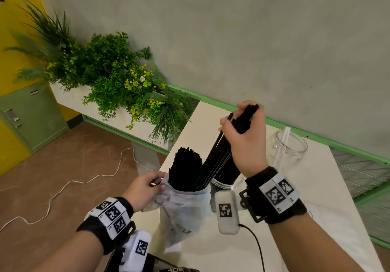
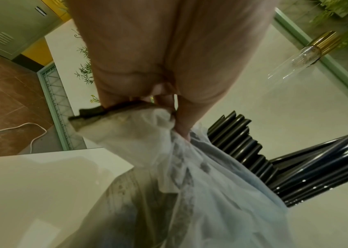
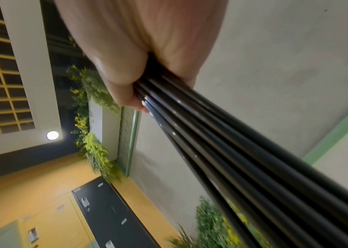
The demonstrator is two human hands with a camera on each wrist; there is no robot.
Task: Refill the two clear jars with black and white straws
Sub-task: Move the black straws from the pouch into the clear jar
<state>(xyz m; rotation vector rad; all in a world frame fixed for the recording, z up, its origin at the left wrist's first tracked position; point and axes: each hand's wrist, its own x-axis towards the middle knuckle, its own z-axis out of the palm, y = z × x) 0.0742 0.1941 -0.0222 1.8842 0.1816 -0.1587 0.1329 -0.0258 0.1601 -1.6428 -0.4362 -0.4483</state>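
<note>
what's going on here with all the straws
A person is restocking straws at a white table. The left hand holds open a plastic bag of black straws. The right hand grips a bunch of black straws, its lower end at the near jar. The far jar holds only a few white straws.

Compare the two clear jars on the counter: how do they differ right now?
The near jar is packed with black straws, while the far jar holds only a white straw or two. The near jar is mostly hidden behind the right hand and its wrist gear; the far jar stands in plain view. The right hand grips the near jar's straws; nothing touches the far jar. Both are clear, open-topped, upright on the white counter.
</note>
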